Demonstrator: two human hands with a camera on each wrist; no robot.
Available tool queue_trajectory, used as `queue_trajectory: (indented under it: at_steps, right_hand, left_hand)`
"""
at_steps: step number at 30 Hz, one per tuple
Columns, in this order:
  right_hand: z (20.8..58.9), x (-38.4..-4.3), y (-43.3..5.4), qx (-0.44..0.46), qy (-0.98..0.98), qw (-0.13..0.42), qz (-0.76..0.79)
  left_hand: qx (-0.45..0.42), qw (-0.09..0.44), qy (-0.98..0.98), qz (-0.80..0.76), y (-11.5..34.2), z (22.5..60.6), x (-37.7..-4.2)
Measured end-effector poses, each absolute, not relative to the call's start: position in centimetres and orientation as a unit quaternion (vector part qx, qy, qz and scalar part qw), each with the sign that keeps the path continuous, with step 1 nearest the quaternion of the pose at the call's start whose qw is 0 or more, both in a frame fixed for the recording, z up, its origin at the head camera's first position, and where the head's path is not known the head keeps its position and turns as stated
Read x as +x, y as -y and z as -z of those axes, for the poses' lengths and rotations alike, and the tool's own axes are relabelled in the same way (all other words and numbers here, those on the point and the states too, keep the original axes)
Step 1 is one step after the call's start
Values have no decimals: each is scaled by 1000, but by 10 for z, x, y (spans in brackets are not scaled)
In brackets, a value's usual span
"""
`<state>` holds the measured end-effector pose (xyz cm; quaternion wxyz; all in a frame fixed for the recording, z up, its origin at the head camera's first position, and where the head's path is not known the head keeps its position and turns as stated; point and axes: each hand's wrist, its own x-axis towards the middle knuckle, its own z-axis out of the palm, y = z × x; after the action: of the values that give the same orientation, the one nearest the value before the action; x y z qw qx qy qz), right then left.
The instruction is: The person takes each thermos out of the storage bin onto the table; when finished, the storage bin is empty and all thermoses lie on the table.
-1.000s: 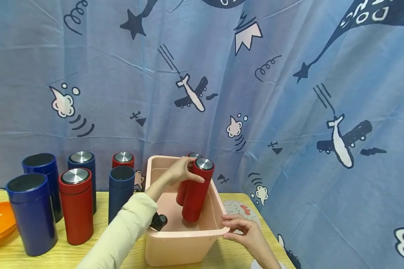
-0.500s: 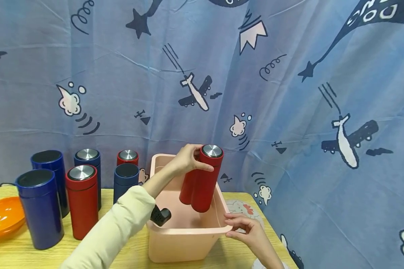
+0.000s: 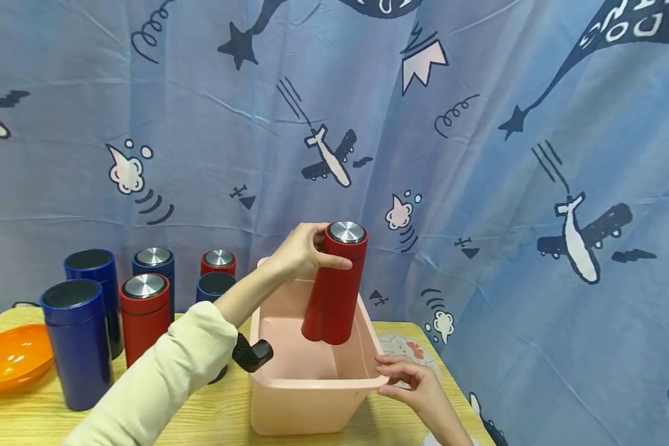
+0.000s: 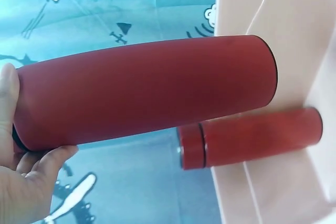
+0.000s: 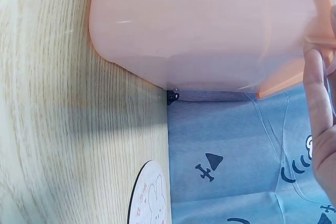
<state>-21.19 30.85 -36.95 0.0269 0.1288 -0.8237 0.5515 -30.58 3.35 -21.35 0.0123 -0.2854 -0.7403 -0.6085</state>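
My left hand (image 3: 301,251) grips a red thermos (image 3: 342,282) near its silver-topped lid, the body slightly tilted and its lower part over the inside of a pink plastic bin (image 3: 301,409). A second red thermos (image 4: 262,135) stands in the bin; in the head view the held one mostly hides it. In the left wrist view the held thermos's base is well above the other's base. With thumb and fingers my right hand (image 3: 415,384) pinches the bin's rim at the near right corner. The right wrist view shows those fingers at the bin's edge.
Left of the bin stand a blue flask (image 3: 78,347), another blue flask (image 3: 93,266), a red thermos (image 3: 145,303) and several more behind. An orange bowl (image 3: 13,356) lies at the far left. A round rabbit mat (image 3: 398,347) is right of the bin. A blue curtain (image 3: 312,93) hangs behind.
My left hand has raised the red thermos, its lid now higher and its base farther up within the bin. My right hand stays on the rim. The head view has shifted slightly.
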Motion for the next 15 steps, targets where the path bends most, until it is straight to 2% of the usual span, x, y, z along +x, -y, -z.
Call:
queue_trajectory:
  at_steps: [6,15]
  right_hand:
    - [374,-212,-310,169,812,32,-558]
    - [374,-215,-310,164,817,35,-552]
  left_hand:
    - [-285,5,721,631,-12,196,-296]
    - [-304,19,722,621,22,175,-277]
